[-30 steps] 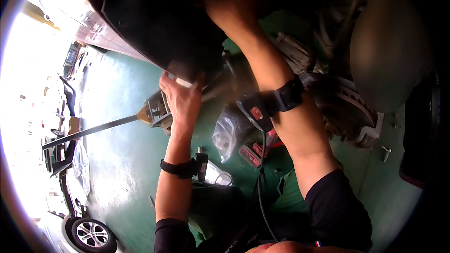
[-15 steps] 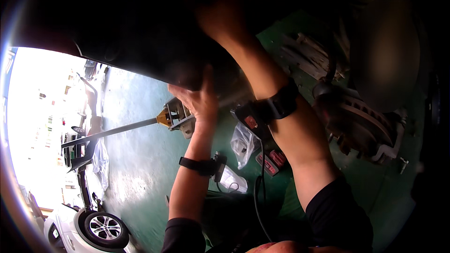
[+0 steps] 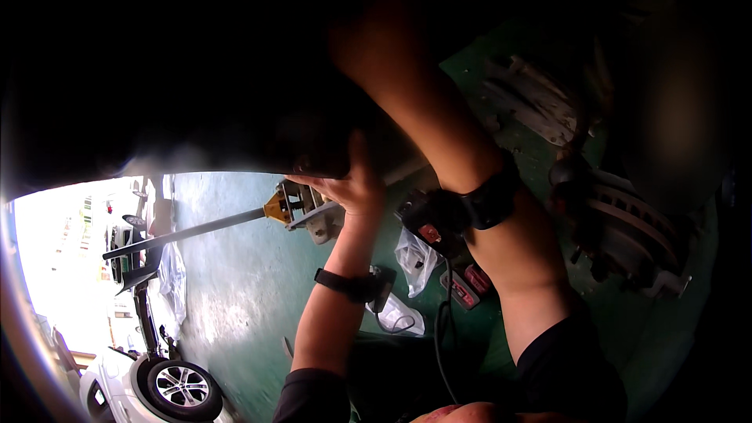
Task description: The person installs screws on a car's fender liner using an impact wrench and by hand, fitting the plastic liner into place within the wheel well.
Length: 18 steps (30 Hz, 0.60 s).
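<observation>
My left hand (image 3: 356, 188) cups the lower edge of a large dark panel (image 3: 235, 137), probably car bodywork. Its thumb points up on the inner side, and the fingers are partly hidden along the edge. My right hand (image 3: 372, 47) reaches up into deep shadow beneath the bodywork. Its fingers are lost in the dark, so what they touch does not show. Each forearm wears a black strap, the left strap (image 3: 345, 285) and the right strap (image 3: 489, 200), with a small dark box on it.
At right is a brake disc (image 3: 627, 204) with hub parts. A yellow floor jack (image 3: 278, 205) with a long grey handle (image 3: 188, 232) stands beyond my left hand. Plastic bags (image 3: 415, 258) and red-and-black items (image 3: 470, 283) lie on the green floor. A white car's wheel (image 3: 182, 388) is lower left.
The dark panel's edge sits lower and hides more of the bright background at left. Both forearms appear slightly further right and lower. My right hand stays in shadow.
</observation>
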### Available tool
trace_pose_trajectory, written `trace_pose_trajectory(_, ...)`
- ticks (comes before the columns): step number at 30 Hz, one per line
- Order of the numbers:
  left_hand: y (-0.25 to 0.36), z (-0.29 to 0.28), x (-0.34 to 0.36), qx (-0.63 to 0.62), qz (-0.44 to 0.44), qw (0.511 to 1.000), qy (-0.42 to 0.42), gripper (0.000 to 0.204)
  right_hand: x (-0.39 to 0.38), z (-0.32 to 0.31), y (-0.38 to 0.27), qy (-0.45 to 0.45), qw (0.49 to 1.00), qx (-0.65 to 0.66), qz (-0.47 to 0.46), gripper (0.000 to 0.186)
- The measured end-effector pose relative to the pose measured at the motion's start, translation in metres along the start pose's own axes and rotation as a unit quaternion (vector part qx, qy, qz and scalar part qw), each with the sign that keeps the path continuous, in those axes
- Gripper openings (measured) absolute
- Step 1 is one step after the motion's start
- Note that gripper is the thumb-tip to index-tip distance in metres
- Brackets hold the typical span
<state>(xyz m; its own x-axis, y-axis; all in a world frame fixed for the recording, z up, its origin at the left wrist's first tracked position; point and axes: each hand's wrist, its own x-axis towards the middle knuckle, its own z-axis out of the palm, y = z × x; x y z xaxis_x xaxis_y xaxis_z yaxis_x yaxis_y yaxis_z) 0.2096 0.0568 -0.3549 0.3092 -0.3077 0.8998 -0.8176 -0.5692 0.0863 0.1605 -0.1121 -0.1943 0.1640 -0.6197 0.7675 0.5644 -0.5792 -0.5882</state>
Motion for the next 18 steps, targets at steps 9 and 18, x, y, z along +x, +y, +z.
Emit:
trace_pose_trajectory(9, 0.032, -0.008, 0.011, -0.173, -0.186, 0.967, -0.003, 0.067, -0.001, 0.017, 0.008, 0.116, 0.985, -0.05, -0.116, 0.025)
trace_pose_trajectory(18, 0.031, -0.003, 0.01, -0.19, -0.162, 0.967, 0.046, 0.068, 0.0, 0.015, 0.003, 0.111, 0.988, -0.069, -0.083, 0.013)
